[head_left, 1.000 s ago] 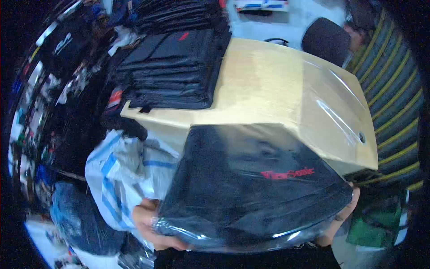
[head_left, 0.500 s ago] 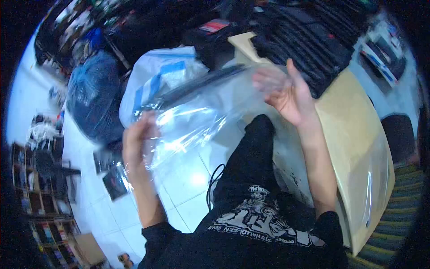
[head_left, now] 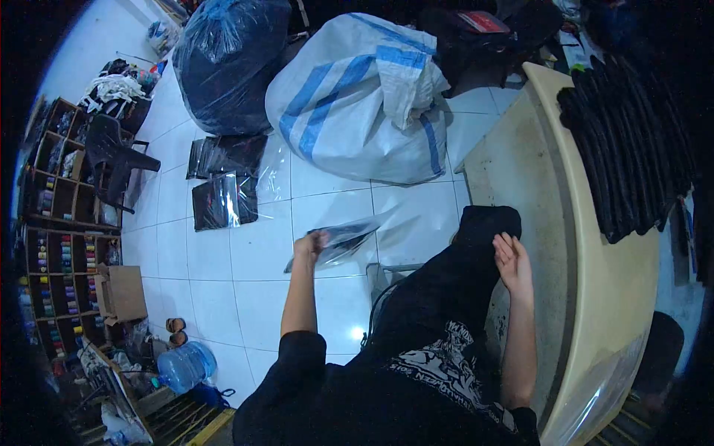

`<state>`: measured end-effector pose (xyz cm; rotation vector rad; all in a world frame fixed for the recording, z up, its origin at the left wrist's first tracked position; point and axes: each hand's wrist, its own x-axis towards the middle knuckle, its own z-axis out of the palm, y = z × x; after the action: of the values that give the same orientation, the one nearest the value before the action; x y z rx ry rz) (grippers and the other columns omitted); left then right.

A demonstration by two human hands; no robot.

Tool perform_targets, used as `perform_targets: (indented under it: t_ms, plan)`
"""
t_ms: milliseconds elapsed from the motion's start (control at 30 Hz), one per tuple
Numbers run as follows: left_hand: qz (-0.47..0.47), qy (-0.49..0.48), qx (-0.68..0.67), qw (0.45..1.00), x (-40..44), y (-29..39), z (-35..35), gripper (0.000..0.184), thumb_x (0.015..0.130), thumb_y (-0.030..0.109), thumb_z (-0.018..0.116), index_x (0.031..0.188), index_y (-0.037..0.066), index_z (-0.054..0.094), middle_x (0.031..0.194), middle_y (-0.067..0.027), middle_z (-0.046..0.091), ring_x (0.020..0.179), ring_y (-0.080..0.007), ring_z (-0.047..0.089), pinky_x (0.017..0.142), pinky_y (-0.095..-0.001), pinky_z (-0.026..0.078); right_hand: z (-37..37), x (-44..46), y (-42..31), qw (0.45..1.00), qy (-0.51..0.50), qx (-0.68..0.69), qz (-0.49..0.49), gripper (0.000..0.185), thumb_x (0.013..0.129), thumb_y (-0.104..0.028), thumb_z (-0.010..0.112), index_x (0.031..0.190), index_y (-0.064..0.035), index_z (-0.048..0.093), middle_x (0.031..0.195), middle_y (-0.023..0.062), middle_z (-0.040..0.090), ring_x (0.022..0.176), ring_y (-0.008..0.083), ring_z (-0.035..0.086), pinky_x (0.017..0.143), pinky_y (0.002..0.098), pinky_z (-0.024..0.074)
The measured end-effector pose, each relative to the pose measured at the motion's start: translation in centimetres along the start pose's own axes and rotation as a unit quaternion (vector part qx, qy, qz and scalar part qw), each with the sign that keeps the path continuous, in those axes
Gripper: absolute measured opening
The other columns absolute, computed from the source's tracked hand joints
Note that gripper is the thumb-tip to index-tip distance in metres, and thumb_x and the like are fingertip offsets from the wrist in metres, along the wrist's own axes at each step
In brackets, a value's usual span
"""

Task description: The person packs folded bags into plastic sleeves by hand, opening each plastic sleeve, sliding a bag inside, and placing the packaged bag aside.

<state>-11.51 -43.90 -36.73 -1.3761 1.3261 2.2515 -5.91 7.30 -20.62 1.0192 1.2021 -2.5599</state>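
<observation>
My left hand (head_left: 312,244) is closed around one edge of a clear plastic bag (head_left: 349,236), held out over the tiled floor. Something dark and flat shows inside the bag, though motion smears it. Near my right knee, my right hand (head_left: 512,262) has its fingers extended and holds nothing. On the floor beyond my left hand lie dark flat items in clear plastic packets (head_left: 223,201). To my right, a stack of black folded items (head_left: 625,145) rests on a cream-coloured table (head_left: 610,297).
A white sack with blue stripes (head_left: 335,111) and a dark stuffed plastic bag (head_left: 230,74) stand ahead. A black chair (head_left: 111,160), thread shelves (head_left: 63,256), a cardboard box (head_left: 121,293) and a blue water jug (head_left: 186,366) are on the left.
The view has swung left. My left hand has carried the clear bag down and away toward the floor, while my right hand has come apart from it and lowered beside my knee.
</observation>
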Motion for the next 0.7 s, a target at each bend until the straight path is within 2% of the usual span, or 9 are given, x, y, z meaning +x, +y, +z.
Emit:
perform_targets:
  t_ms: [100,200,267,300,333,400,467,600,700]
  plan:
    - [0.103,0.129,0.074,0.984,3.2,2.4,-5.9,0.01,0.078,0.004,0.06,0.077,-0.003,0.066,0.074,-0.0159,0.063,0.056,-0.0256,0.059,0.048,-0.036,0.052,-2.9,-0.8,0.8,0.998,0.057,0.012,-0.007,0.041,0.096,-0.027,0.046,0.128,0.0003,0.044,0.124,0.0148,0.055,0.108,0.0207,0.058,0.079,0.0302,0.0525]
    - [0.139,0.165,0.249,0.944,3.4,8.7,-11.8,0.014,0.078,0.012,0.059,0.074,0.002,0.067,0.063,-0.0077,0.06,0.052,-0.0194,0.055,0.042,-0.0301,0.041,-4.4,-1.7,1.3,0.993,0.116,-0.002,-0.015,0.042,0.097,-0.026,0.045,0.129,0.0005,0.043,0.125,0.0147,0.054,0.108,0.0198,0.058,0.076,0.0292,0.0536]
    - [0.191,0.169,0.224,0.941,3.6,14.3,-15.3,0.026,0.084,0.023,0.056,0.068,0.006,0.067,0.066,-0.0074,0.062,0.055,-0.0186,0.056,0.045,-0.0324,0.039,-5.4,-1.8,1.4,0.995,0.104,0.006,-0.005,0.038,0.096,-0.025,0.045,0.125,0.0001,0.046,0.122,0.0132,0.056,0.104,0.0193,0.06,0.073,0.028,0.0545]
    - [0.241,0.179,0.376,0.877,4.5,17.9,-17.9,0.032,0.086,0.026,0.055,0.063,0.006,0.067,0.065,-0.0068,0.061,0.059,-0.0188,0.058,0.048,-0.0322,0.041,-5.5,-1.9,1.3,0.994,0.108,0.002,0.001,0.036,0.096,-0.025,0.046,0.122,-0.0009,0.048,0.119,0.0118,0.058,0.102,0.0184,0.061,0.073,0.0276,0.0544]
    - [0.362,0.132,0.265,0.884,5.0,19.9,-20.2,0.024,0.085,0.026,0.06,0.074,0.007,0.068,0.068,-0.0077,0.062,0.065,-0.0198,0.061,0.053,-0.031,0.047,-5.4,-1.8,1.3,0.994,0.112,-0.002,0.006,0.033,0.096,-0.024,0.046,0.12,-0.0018,0.05,0.116,0.0104,0.06,0.1,0.0174,0.062,0.073,0.0273,0.0543]
    - [0.34,0.086,0.02,0.936,3.5,26.1,-21.4,0.019,0.084,0.023,0.065,0.088,0.005,0.065,0.075,-0.0091,0.063,0.07,-0.0205,0.063,0.059,-0.032,0.053,-4.9,-1.9,1.2,0.991,0.13,-0.017,-0.011,0.029,0.096,-0.024,0.047,0.115,-0.0029,0.053,0.114,0.0099,0.062,0.099,0.0168,0.062,0.072,0.0266,0.054]
    - [0.281,0.144,-0.091,0.944,-1.5,29.8,-19.7,0.022,0.084,0.018,0.066,0.093,0.0,0.059,0.081,-0.011,0.062,0.072,-0.0213,0.063,0.061,-0.0361,0.057,-4.9,-2.4,1.0,0.993,0.113,-0.01,-0.016,0.028,0.096,-0.023,0.047,0.114,-0.0028,0.054,0.112,0.0098,0.062,0.098,0.0165,0.062,0.073,0.0263,0.0535]
    - [0.203,0.421,-0.072,0.881,0.1,30.8,-21.1,0.027,0.08,0.013,0.068,0.092,-0.008,0.054,0.076,-0.0173,0.056,0.066,-0.0268,0.061,0.053,-0.0394,0.055,-3.1,-4.7,1.4,0.99,0.136,-0.021,-0.029,0.027,0.094,-0.02,0.051,0.114,-0.0017,0.054,0.106,0.0094,0.063,0.092,0.0175,0.063,0.072,0.0266,0.0531]
    - [0.268,0.335,-0.067,0.901,2.4,26.0,-21.4,0.018,0.076,0.003,0.063,0.086,-0.009,0.054,0.071,-0.0171,0.053,0.057,-0.0271,0.057,0.047,-0.0375,0.051,-3.7,-6.4,2.3,0.991,0.127,0.033,-0.022,0.031,0.093,-0.019,0.051,0.118,-0.0003,0.052,0.108,0.0111,0.062,0.089,0.0184,0.063,0.07,0.0275,0.054]
